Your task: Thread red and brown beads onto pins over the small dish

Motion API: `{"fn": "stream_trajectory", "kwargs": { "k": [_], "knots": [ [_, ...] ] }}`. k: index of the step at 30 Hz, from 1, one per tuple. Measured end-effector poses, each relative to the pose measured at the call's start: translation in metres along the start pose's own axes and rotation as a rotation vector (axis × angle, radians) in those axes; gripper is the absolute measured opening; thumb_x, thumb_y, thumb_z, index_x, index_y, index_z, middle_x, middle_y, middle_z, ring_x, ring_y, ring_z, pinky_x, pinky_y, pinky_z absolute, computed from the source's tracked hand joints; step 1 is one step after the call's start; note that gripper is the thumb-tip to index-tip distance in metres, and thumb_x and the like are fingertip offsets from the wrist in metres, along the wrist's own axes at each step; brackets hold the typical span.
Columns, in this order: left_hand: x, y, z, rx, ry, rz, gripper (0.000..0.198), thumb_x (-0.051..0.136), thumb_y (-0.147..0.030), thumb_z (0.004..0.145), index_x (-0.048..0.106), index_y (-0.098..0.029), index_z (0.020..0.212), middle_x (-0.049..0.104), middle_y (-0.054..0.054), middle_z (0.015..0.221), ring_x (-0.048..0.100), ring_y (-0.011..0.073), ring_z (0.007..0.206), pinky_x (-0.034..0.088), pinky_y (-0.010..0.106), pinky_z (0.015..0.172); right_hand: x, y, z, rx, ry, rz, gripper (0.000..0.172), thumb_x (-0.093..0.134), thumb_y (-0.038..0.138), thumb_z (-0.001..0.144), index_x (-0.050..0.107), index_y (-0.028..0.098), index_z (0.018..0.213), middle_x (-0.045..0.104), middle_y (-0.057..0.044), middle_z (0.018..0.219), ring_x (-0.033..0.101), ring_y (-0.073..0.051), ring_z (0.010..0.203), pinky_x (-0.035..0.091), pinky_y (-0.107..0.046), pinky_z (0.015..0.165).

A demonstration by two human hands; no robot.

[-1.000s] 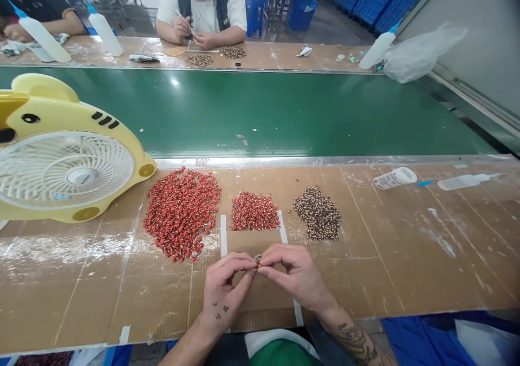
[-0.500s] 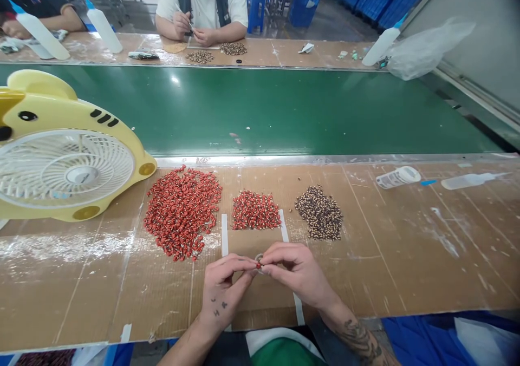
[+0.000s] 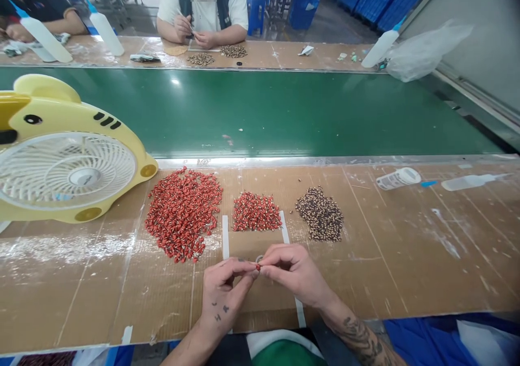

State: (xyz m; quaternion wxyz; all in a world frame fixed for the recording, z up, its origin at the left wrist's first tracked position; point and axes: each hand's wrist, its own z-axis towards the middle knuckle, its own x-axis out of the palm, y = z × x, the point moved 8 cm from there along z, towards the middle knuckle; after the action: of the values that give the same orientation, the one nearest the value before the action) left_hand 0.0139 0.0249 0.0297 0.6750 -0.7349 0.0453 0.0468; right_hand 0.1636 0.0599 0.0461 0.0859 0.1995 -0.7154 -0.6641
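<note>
Between my fingertips is a small red piece [image 3: 258, 267], too small to make out fully. My left hand [image 3: 228, 286] pinches it from the left, thumb against forefinger. From the other side my right hand [image 3: 294, 271] closes thumb and forefinger at the same spot; whether it grips the red piece or another tiny part is hidden. A small round ring-like thing [image 3: 259, 258] shows just behind the fingertips. Beyond my hands lies a small heap of red pieces [image 3: 257, 212] between two white tape strips. A larger red heap [image 3: 182, 214] is to its left, a dark-and-tan bead heap [image 3: 319, 213] to its right.
A yellow fan [image 3: 77, 160] stands at the left. A white jar [image 3: 398, 178] and a squeeze bottle [image 3: 467, 182] lie at the right. Past the cardboard-covered table [image 3: 406, 247] runs a green belt [image 3: 260, 111]. A co-worker [image 3: 203, 14] sits across it.
The view has shifted slightly. My hands stay pinched together, with the fingertips a little changed around the red piece; less of the ring-like thing shows.
</note>
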Motion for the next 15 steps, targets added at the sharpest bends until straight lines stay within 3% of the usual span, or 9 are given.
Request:
{"fn": "stream_trajectory", "kwargs": {
  "k": [4, 6, 10, 15],
  "knots": [
    [0.007, 0.001, 0.018, -0.009, 0.020, -0.009, 0.011, 0.071, -0.024, 0.082, 0.077, -0.020, 0.090, 0.076, 0.007, 0.080, 0.070, 0.0205, 0.070, 0.055, 0.027, 0.064, -0.011, -0.003, 0.004, -0.032, -0.072, -0.076, 0.013, 0.069, 0.028, 0.085, 0.078, 0.019, 0.080, 0.073, -0.005, 0.073, 0.065, -0.015, 0.065, 0.050, -0.024, 0.058],
    [0.011, -0.005, 0.035, 0.044, 0.055, 0.055, 0.013, 0.068, -0.021, 0.083, 0.076, -0.020, 0.093, 0.076, 0.007, 0.086, 0.070, 0.0204, 0.074, 0.054, 0.027, 0.068, -0.026, -0.008, 0.005, -0.054, -0.181, -0.135, 0.011, 0.069, 0.027, 0.085, 0.078, 0.019, 0.086, 0.075, -0.006, 0.081, 0.067, -0.017, 0.072, 0.052, -0.026, 0.063],
    [0.009, -0.011, 0.074, 0.146, 0.014, 0.199, 0.014, 0.064, -0.018, 0.083, 0.076, -0.021, 0.089, 0.076, 0.005, 0.083, 0.069, 0.0199, 0.076, 0.053, 0.028, 0.072, -0.057, -0.017, -0.001, -0.072, -0.374, -0.215, 0.012, 0.070, 0.028, 0.084, 0.076, 0.020, 0.090, 0.075, -0.007, 0.090, 0.069, -0.020, 0.081, 0.055, -0.029, 0.071],
    [0.003, -0.004, 0.109, 0.140, -0.040, 0.169, 0.018, 0.062, -0.021, 0.083, 0.075, -0.019, 0.095, 0.076, 0.006, 0.086, 0.070, 0.0199, 0.075, 0.055, 0.030, 0.072, -0.061, -0.020, -0.007, -0.067, -0.315, -0.264, 0.011, 0.067, 0.028, 0.086, 0.075, 0.020, 0.085, 0.074, -0.005, 0.084, 0.068, -0.020, 0.077, 0.053, -0.029, 0.070]
  ]
}}
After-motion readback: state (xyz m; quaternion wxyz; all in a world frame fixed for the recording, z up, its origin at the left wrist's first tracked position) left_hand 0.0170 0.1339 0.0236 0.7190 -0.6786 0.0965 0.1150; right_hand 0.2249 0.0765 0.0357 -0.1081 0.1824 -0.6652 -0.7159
